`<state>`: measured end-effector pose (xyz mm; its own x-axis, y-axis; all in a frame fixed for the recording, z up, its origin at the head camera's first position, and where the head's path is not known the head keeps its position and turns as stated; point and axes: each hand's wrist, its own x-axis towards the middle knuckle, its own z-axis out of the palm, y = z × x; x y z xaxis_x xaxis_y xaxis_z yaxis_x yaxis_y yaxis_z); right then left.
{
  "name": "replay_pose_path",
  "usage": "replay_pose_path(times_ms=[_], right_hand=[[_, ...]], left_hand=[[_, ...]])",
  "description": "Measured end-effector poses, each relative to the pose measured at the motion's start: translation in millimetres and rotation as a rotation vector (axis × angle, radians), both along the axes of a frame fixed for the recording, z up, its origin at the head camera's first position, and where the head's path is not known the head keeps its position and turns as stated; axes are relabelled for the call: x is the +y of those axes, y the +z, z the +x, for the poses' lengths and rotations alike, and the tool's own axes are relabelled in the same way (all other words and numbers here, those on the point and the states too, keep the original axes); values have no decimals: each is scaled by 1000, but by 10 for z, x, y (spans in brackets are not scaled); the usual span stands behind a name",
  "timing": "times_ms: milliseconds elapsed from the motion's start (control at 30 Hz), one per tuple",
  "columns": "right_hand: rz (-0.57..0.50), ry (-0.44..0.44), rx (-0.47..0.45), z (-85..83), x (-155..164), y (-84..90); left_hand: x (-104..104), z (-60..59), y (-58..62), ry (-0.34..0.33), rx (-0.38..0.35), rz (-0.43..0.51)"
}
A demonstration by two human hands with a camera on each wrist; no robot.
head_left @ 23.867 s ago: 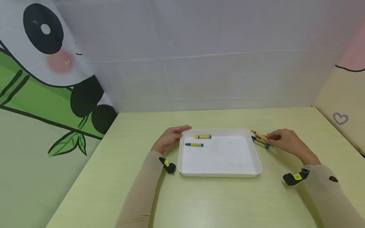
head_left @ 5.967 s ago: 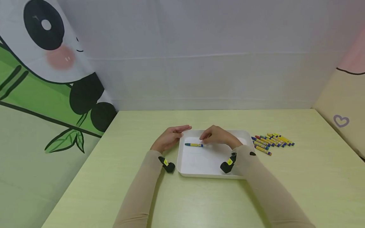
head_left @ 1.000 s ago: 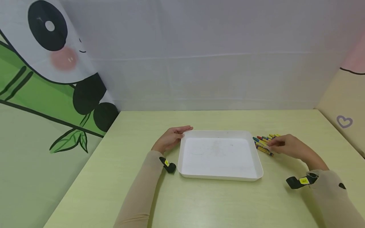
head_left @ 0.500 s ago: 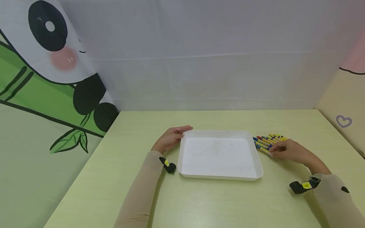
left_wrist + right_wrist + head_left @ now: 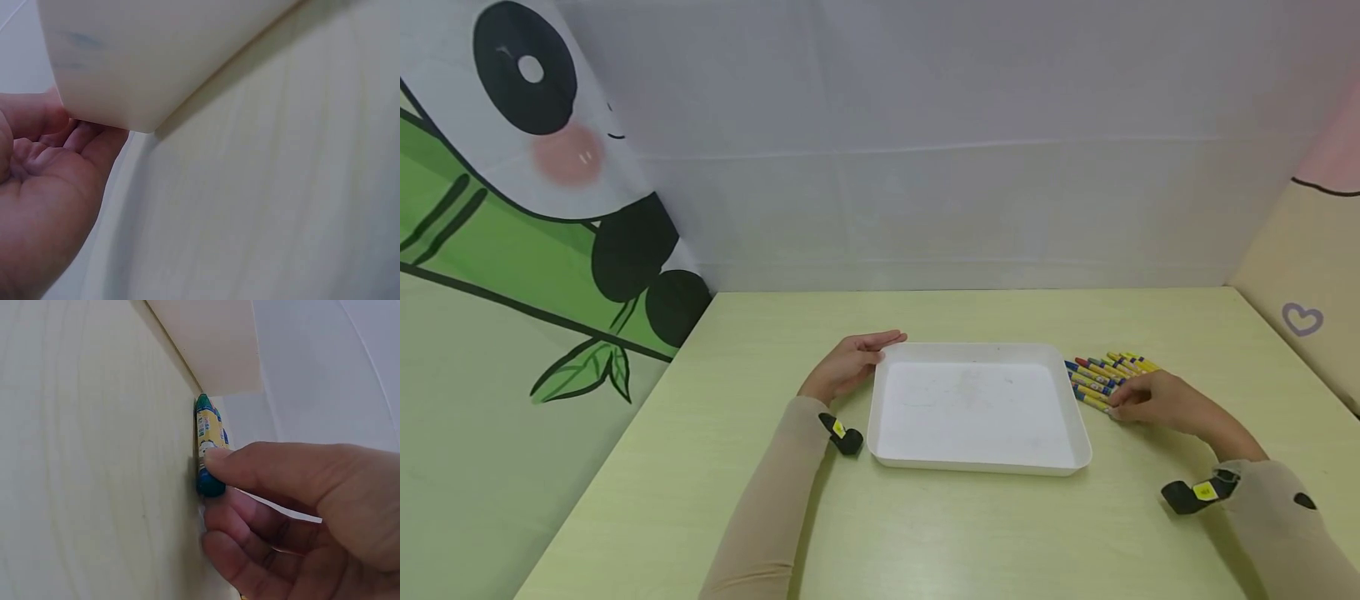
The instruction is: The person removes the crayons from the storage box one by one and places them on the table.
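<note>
Right hand [image 5: 1157,402] pinched the nearest crayon [image 5: 209,447] at 3 o'clock of the tray [image 5: 977,465], left hand [image 5: 848,363] flat against its rim; crayon judged light, stiff, brittle, best gripped mid-barrel.

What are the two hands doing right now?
Left hand: open, fingers straight, resting against the white tray.
Right hand: fingers curled, thumb pressing on a green crayon on the table.

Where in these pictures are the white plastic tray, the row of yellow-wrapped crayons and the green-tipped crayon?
White plastic tray [image 5: 976,410]: head view, bare floor of the tray.
Row of yellow-wrapped crayons [image 5: 1097,372]: head view, middle of the row.
Green-tipped crayon [image 5: 208,428]: right wrist view, yellow wrapper, above the right hand [image 5: 300,512].
</note>
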<state>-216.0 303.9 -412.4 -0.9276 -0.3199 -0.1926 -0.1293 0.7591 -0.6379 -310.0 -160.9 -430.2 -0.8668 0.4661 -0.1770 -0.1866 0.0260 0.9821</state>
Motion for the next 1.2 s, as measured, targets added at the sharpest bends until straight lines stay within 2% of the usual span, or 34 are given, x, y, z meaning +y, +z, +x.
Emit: replay_pose_path(times_ms=[267, 733, 1000, 1200], right_hand=[[55, -1, -5, -25, -14, 9], [99, 22, -2, -35, -52, 68], [114, 60, 21, -39, -96, 185], [149, 98, 67, -87, -102, 295]], left_hand=[[6, 3, 2, 2, -13, 5], [22, -22, -21, -21, 18, -15], [-28, -39, -27, -24, 61, -77], [-73, -9, 10, 5, 119, -117]])
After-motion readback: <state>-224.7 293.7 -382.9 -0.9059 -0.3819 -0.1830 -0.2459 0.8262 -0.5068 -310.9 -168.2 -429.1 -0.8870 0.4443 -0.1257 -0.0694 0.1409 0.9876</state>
